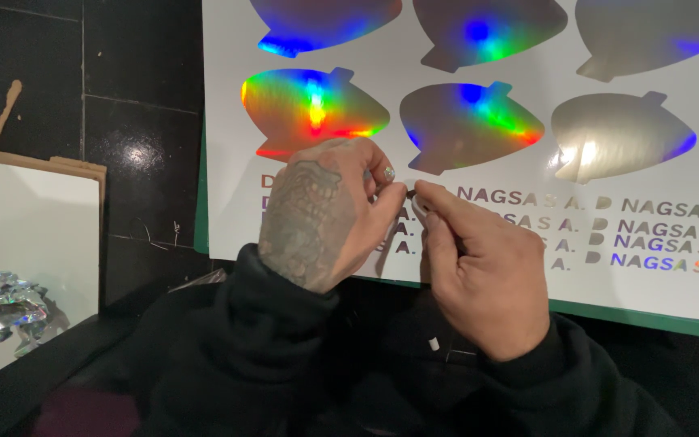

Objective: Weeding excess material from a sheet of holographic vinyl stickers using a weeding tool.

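Observation:
A white backing sheet (463,178) lies in front of me with several shiny rainbow-foil shapes (313,109) and rows of small foil letters on it. My left hand (317,214), its back tattooed, rests on the sheet over the lettering with fingertips pinched together. My right hand (479,267) meets it from the right, thumb and forefinger pinched on a tiny scrap of foil (411,194) at the letter rows. What the left fingertips hold is too small to tell.
A green cutting mat (649,320) shows under the sheet's near edge. On the left lies a white board (38,243) with a crumpled wad of foil waste (14,311). The floor is dark tile (135,129). Black sleeves fill the foreground.

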